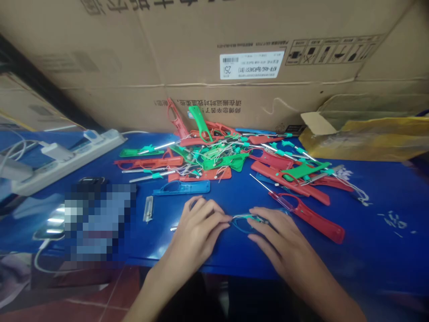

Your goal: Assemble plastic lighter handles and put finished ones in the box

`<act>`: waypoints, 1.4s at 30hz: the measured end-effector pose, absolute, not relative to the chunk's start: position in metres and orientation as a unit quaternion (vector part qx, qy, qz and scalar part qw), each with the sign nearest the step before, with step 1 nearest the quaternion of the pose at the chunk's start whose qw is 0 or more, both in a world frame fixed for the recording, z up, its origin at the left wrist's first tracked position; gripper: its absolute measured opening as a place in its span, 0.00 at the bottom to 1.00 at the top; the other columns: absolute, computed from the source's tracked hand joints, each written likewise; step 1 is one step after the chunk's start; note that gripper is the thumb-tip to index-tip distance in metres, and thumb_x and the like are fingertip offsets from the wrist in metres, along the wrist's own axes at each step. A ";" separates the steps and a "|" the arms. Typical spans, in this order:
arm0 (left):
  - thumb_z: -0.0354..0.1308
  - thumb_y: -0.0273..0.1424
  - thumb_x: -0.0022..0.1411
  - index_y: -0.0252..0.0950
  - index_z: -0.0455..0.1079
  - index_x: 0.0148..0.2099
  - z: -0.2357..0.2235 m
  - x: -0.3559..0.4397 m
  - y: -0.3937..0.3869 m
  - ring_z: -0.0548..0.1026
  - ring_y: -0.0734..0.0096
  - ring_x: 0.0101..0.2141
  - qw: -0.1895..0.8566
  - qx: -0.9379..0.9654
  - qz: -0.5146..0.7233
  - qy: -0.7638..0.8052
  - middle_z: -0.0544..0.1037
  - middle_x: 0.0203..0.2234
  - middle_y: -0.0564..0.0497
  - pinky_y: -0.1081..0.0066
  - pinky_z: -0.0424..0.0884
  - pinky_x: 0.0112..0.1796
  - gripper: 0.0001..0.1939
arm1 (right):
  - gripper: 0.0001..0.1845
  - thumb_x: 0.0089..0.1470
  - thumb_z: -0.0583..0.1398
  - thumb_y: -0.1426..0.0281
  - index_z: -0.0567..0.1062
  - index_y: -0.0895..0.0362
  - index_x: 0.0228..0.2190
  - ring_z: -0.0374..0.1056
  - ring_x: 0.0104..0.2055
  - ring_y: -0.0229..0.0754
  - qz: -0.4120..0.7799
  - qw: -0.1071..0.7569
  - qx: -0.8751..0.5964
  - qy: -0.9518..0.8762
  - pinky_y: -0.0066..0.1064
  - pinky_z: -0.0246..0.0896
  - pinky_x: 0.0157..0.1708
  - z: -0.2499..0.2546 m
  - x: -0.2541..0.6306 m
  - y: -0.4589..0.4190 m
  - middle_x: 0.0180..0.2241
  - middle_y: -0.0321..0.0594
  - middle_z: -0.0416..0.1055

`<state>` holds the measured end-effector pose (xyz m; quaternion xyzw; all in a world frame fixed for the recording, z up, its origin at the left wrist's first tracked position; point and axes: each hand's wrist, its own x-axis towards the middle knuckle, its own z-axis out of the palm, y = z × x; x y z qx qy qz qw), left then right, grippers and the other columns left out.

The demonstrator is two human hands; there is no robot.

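A blue plastic lighter casing [244, 228] lies in front of me on the blue table, with thin white wires [243, 216] and a small green part along it. My left hand [203, 226] pinches with thumb and forefinger at the left end of the wires; the exact grip point is small. Bent over the casing, my right hand [276, 232] grips it and hides much of its right part. Just beyond the right hand lies a red lighter casing [318, 221] with a thin metal rod [261, 183] pointing up and left.
A pile of red and green casings [231, 161], metal tubes and wires spreads behind my hands. At left lie a blue casing [182, 188], a small clear part [148, 209] and a power strip [70, 161]. Cardboard [134, 58] stands behind; an open box [365, 138] sits at right.
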<state>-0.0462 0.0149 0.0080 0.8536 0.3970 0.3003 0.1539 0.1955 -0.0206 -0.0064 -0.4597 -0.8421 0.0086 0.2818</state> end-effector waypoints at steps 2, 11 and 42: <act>0.59 0.24 0.73 0.41 0.76 0.46 0.009 -0.045 0.015 0.69 0.66 0.38 0.147 0.853 0.304 0.398 0.77 0.37 0.53 0.58 0.61 0.49 0.07 | 0.14 0.71 0.54 0.65 0.74 0.52 0.53 0.74 0.54 0.48 0.020 0.279 -0.467 -0.839 0.47 0.72 0.54 -0.007 0.196 -0.021 0.54 0.43 0.77; 0.58 0.24 0.73 0.39 0.76 0.46 0.010 -0.042 0.011 0.72 0.65 0.44 0.158 0.851 0.305 0.397 0.80 0.45 0.52 0.62 0.63 0.48 0.07 | 0.10 0.70 0.56 0.66 0.78 0.49 0.43 0.77 0.50 0.44 0.167 0.303 -0.514 -0.785 0.41 0.69 0.54 0.007 0.202 -0.008 0.46 0.36 0.80; 0.52 0.26 0.77 0.38 0.74 0.50 0.008 -0.041 0.011 0.71 0.64 0.41 0.172 0.860 0.267 0.400 0.79 0.44 0.50 0.61 0.62 0.43 0.09 | 0.10 0.67 0.59 0.73 0.81 0.53 0.41 0.80 0.45 0.40 0.145 0.359 -0.442 -0.809 0.31 0.76 0.49 0.015 0.186 0.005 0.44 0.39 0.82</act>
